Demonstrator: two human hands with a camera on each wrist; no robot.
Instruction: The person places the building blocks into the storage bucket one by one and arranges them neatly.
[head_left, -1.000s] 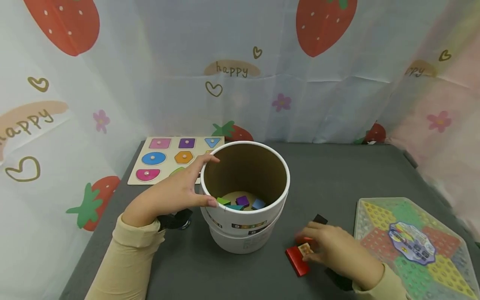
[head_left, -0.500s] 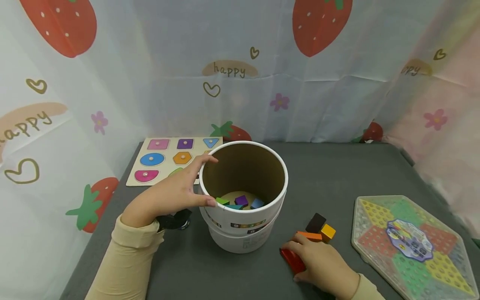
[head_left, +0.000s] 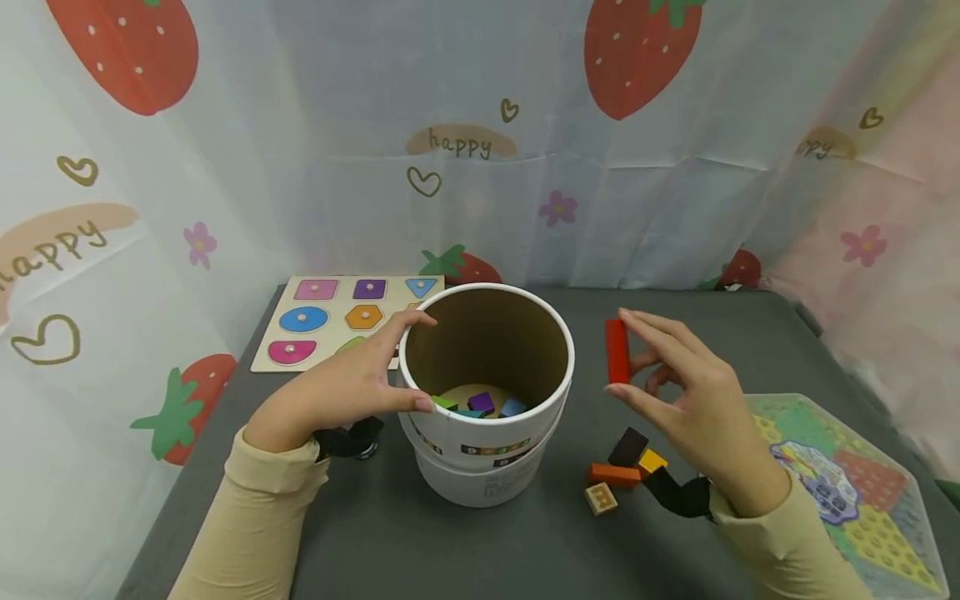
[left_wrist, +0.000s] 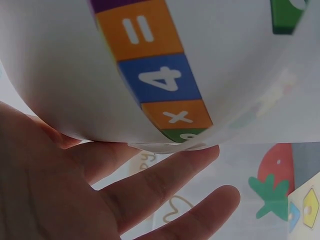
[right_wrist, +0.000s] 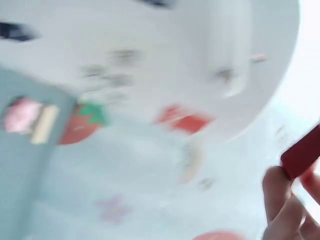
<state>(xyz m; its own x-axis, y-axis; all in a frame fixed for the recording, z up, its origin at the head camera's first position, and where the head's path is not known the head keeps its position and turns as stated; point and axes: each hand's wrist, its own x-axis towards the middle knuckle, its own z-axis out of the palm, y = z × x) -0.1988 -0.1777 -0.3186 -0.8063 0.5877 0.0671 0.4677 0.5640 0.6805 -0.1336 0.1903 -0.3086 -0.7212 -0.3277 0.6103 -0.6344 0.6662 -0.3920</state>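
With the thumb and forefinger of our right hand (head_left: 701, 392) we pinch the red block (head_left: 617, 352) by its ends, in the air to the right of the white bucket (head_left: 491, 483) and apart from its rim; our left hand (head_left: 360, 375) lies spread against the bucket's left side, fingers straight, touching the rim. Near the bucket's base, to its right, we have a black block (head_left: 628, 447), yellow block (head_left: 652, 461), orange block (head_left: 615, 476) and tan letter block (head_left: 601, 499) clustered; inside it we see a purple block (head_left: 482, 403) among others.
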